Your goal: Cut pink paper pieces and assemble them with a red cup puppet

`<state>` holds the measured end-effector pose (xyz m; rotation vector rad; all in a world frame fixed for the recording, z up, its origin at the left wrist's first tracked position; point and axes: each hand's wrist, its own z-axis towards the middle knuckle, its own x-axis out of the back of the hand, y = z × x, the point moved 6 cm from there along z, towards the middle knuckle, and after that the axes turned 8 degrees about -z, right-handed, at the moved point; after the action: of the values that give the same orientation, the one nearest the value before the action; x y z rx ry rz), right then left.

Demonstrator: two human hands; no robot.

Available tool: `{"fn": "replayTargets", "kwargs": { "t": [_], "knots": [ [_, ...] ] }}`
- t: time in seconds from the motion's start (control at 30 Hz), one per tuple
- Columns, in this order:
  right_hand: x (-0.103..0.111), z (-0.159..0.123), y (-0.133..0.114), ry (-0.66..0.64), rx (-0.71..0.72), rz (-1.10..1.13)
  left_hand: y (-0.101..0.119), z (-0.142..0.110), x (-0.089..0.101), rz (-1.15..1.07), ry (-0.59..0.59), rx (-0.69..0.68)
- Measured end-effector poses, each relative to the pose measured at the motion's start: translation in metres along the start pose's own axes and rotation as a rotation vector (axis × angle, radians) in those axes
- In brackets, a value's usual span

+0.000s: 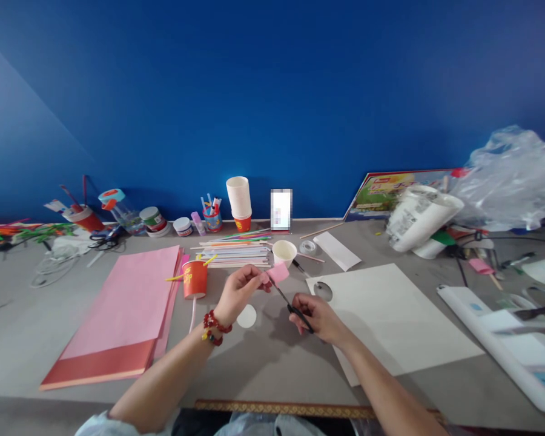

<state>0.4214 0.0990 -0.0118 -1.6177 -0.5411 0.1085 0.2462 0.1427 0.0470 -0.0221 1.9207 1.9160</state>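
Note:
A small piece of pink paper point(279, 273) is pinched in the fingers of my left hand point(245, 287), above the middle of the table. My right hand point(315, 318) grips black-handled scissors point(305, 317), whose blades reach up and left to the pink piece. Whether the blades are apart is too small to tell. Below my left hand lies a white paper disc point(246, 316). Just beyond the pink piece stands a pale paper cup point(284, 251). To the left is a red paper cup point(195, 280) with yellow strips sticking out and a pale straw under it.
Pink and red paper sheets point(122, 303) lie at left. A large white sheet point(404, 321) with a round hole spreads at right, beside a white power strip point(495, 351). Straws point(234, 253), stacked cups point(238, 197) and a phone-like bright screen point(281, 209) line the back.

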Motion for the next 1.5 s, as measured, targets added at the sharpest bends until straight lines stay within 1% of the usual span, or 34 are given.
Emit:
{"fn": "replayTargets", "kwargs": {
  "t": [0.37,0.6,0.7,0.8,1.0,1.17,1.5],
  "knots": [
    [0.001,0.0,0.004,0.004,0.01,-0.005,-0.008,0.001,0.004,-0.02,0.03,0.024],
    [-0.001,0.001,0.005,0.005,-0.022,0.02,-0.008,0.001,0.0,-0.004,-0.049,0.04],
    [-0.001,0.002,0.004,0.003,-0.005,0.026,-0.009,0.001,-0.001,-0.01,-0.057,0.047],
    [-0.001,0.001,0.002,-0.005,0.013,0.012,-0.011,0.001,0.0,-0.023,-0.054,0.058],
    [-0.001,0.0,-0.004,-0.007,-0.001,0.019,-0.01,0.001,0.003,-0.043,-0.033,0.08],
    [-0.001,0.0,-0.003,-0.003,-0.006,0.027,-0.008,0.002,0.004,-0.055,-0.002,0.093],
    [0.0,0.0,-0.003,0.006,0.017,-0.001,-0.014,-0.006,-0.002,-0.096,0.013,0.111]
  ]
}}
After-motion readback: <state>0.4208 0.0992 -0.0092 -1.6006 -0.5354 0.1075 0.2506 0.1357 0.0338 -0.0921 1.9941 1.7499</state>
